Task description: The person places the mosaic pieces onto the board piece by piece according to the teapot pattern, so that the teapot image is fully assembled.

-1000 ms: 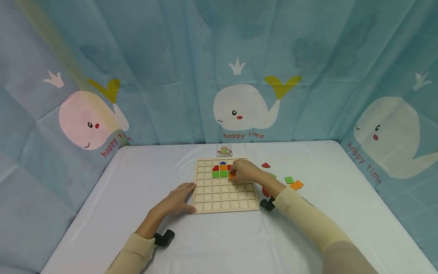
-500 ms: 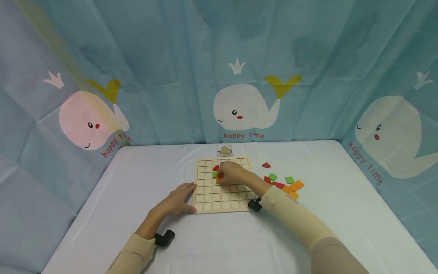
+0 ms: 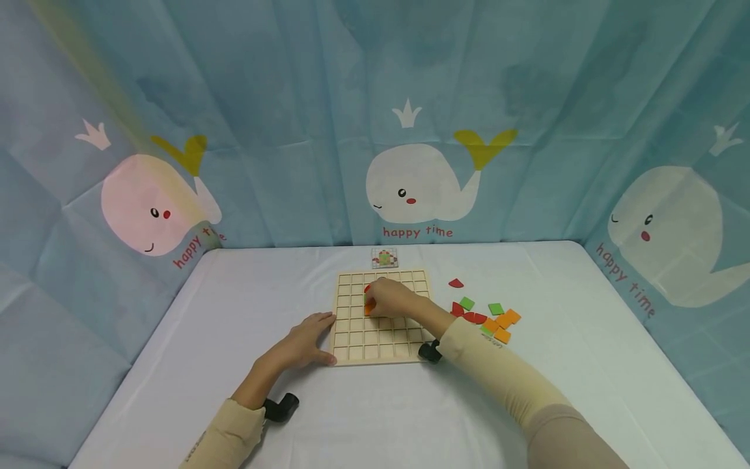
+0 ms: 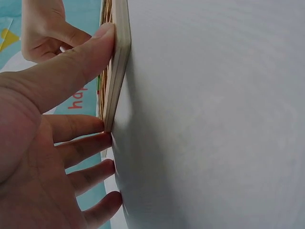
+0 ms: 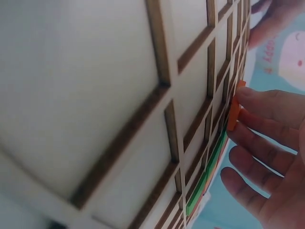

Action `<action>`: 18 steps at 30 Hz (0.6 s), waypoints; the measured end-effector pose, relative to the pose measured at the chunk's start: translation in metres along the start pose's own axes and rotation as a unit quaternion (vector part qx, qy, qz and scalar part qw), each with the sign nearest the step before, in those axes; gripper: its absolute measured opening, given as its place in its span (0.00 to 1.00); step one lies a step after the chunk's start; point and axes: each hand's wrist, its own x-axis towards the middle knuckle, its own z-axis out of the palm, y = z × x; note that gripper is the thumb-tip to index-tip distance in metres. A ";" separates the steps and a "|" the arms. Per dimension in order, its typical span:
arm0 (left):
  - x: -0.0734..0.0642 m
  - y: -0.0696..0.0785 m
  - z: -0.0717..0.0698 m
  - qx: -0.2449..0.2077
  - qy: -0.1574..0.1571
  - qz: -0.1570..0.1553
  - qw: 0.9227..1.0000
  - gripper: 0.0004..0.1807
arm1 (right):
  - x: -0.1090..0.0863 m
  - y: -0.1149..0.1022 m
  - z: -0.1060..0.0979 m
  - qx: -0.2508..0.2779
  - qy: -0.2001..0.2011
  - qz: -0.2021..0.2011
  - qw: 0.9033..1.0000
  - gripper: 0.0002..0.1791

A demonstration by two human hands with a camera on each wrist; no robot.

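A square wooden grid board (image 3: pixel 372 339) lies on the white table. My right hand (image 3: pixel 394 299) pinches an orange square tile (image 5: pixel 235 110) between thumb and fingertips, tipped up at the board's grid in the right wrist view. Green tiles (image 5: pixel 205 185) sit in cells just beyond it. In the head view the right hand hides most of the tiles in the upper part of the board. At the board's near left corner, my left hand (image 3: pixel 304 341) rests with spread, straight fingers; its thumb (image 4: pixel 95 50) presses the edge and its fingertips touch the side.
Loose red (image 3: pixel 458 309), green (image 3: pixel 495 309) and orange (image 3: pixel 502 335) pieces lie right of the board. A small pattern card (image 3: pixel 384 258) lies behind it. A blue whale-print curtain (image 3: pixel 281 163) hangs around the table (image 3: pixel 234 312).
The right hand has moved left over the board with the orange tile, to below the left green tile. More loose pieces on the right now show. The left hand has stayed put.
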 end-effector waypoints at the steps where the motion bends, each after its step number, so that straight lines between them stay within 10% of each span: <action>1: 0.000 0.000 0.000 0.000 0.000 -0.001 1.000 0.51 | 0.000 -0.001 0.000 0.002 -0.001 0.000 1.000 0.05; 18: 0.000 -0.001 0.001 -0.001 0.003 -0.002 1.000 0.51 | 0.001 -0.003 0.003 -0.032 0.003 -0.014 0.999 0.03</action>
